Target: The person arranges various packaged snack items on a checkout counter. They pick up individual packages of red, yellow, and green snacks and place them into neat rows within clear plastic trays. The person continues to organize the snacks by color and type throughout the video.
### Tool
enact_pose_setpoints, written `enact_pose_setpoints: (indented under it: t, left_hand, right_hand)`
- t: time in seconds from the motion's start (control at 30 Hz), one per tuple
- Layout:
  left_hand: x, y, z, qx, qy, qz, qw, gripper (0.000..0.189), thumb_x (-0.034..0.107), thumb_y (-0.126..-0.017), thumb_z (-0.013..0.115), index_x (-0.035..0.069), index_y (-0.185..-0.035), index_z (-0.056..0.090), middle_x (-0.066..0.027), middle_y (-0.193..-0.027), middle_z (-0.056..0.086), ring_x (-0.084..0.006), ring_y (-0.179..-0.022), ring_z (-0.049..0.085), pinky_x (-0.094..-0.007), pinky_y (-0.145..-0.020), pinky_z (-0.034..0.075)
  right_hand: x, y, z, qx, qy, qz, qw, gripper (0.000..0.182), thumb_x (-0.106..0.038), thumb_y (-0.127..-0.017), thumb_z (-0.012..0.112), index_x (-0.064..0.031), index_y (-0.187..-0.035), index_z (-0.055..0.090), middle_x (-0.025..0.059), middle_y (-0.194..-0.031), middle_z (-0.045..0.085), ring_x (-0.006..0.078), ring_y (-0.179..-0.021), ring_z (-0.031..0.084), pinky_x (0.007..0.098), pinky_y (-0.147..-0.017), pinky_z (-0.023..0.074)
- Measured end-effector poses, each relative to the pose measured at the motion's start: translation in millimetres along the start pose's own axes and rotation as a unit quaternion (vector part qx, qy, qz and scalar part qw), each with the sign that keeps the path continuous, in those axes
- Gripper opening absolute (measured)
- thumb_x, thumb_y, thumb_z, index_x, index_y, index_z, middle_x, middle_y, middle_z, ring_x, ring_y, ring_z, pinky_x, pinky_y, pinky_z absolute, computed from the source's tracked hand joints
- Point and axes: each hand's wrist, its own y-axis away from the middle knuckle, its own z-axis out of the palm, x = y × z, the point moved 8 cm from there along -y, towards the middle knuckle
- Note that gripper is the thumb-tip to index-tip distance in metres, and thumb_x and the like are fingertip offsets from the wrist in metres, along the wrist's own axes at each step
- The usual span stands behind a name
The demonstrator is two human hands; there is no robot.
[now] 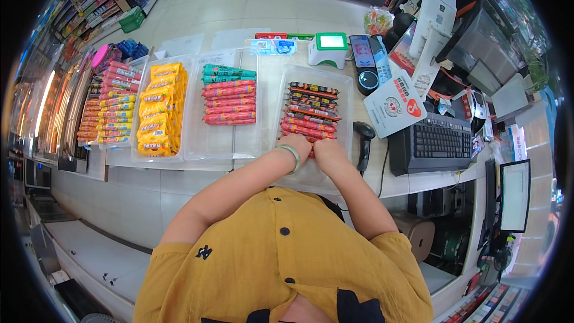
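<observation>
Both my hands are over the near part of a clear plastic bin, side by side on red-wrapped sausage sticks. My left hand, with a pale bangle at the wrist, has its fingers on the nearest red sticks. My right hand touches the same sticks from the right; the fingertips of both are partly hidden. Black-wrapped sticks lie in a stack farther back in this bin. To its left, another clear bin holds pink-red sticks and a few teal sticks.
Yellow packets fill a bin at the left, beside more wrapped sticks. Right of my hands are a barcode scanner, a keyboard and a white sign card. A green-and-white payment device stands behind.
</observation>
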Motion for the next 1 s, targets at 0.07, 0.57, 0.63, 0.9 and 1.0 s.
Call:
enact_pose_setpoints:
  t: [0.07, 0.57, 0.63, 0.9, 1.0]
  left_hand:
    - [-0.4, -3.6, 5.6, -0.007, -0.009, -0.007, 1.000, 0.024, 0.009, -0.087, 0.056, 0.001, -0.104, 0.071, -0.0198, -0.113, 0.067, -0.0345, -0.107, 0.065, -0.0424, -0.089, 0.054]
    - [-4.1, -4.5, 9.6, 0.032, -0.018, -0.042, 0.998, 0.029, 0.015, -0.089, 0.057, -0.001, -0.110, 0.069, -0.0193, -0.120, 0.062, -0.0331, -0.113, 0.060, -0.0410, -0.090, 0.052]
    - [-3.2, 0.5, 3.4, 0.053, -0.027, -0.029, 0.998, 0.028, 0.013, -0.088, 0.058, -0.001, -0.109, 0.070, -0.0189, -0.120, 0.061, -0.0330, -0.113, 0.059, -0.0402, -0.090, 0.052]
    - [8.4, 63.8, -73.3, 0.324, -0.017, 0.105, 0.940, 0.012, 0.008, -0.075, 0.060, 0.004, -0.084, 0.066, -0.0129, -0.092, 0.060, -0.0288, -0.091, 0.058, -0.0377, -0.077, 0.051]
    - [-8.3, 88.5, -97.9, 0.364, 0.007, 0.117, 0.924, 0.011, 0.007, -0.073, 0.063, 0.005, -0.083, 0.065, -0.0094, -0.085, 0.060, -0.0280, -0.089, 0.058, -0.0369, -0.077, 0.049]
  right_hand:
    - [-0.8, -1.8, 4.0, -0.011, 0.003, -0.006, 1.000, 0.015, -0.006, -0.083, 0.059, -0.0036, -0.087, 0.073, 0.0169, -0.091, 0.072, 0.0333, -0.090, 0.071, 0.0435, -0.078, 0.0572]
    - [-14.4, 6.4, -9.7, 0.030, 0.087, -0.065, 0.994, 0.011, -0.010, -0.076, 0.063, -0.0049, -0.080, 0.072, 0.0151, -0.088, 0.070, 0.0316, -0.081, 0.070, 0.0427, -0.069, 0.0567]
    - [-12.8, 11.6, -20.4, 0.061, 0.106, -0.064, 0.990, 0.009, -0.009, -0.072, 0.066, -0.0047, -0.078, 0.071, 0.0142, -0.089, 0.069, 0.0318, -0.078, 0.070, 0.0429, -0.067, 0.0565]
    - [-14.0, 50.1, -119.8, 0.156, 0.070, -0.057, 0.984, 0.018, -0.006, -0.065, 0.070, -0.0048, -0.084, 0.068, 0.0113, -0.087, 0.064, 0.0310, -0.081, 0.067, 0.0422, -0.068, 0.0540]
    - [-22.4, 53.2, -139.1, 0.167, 0.023, -0.080, 0.982, 0.020, -0.010, -0.066, 0.072, -0.0053, -0.085, 0.066, 0.0109, -0.088, 0.062, 0.0316, -0.082, 0.065, 0.0421, -0.068, 0.0529]
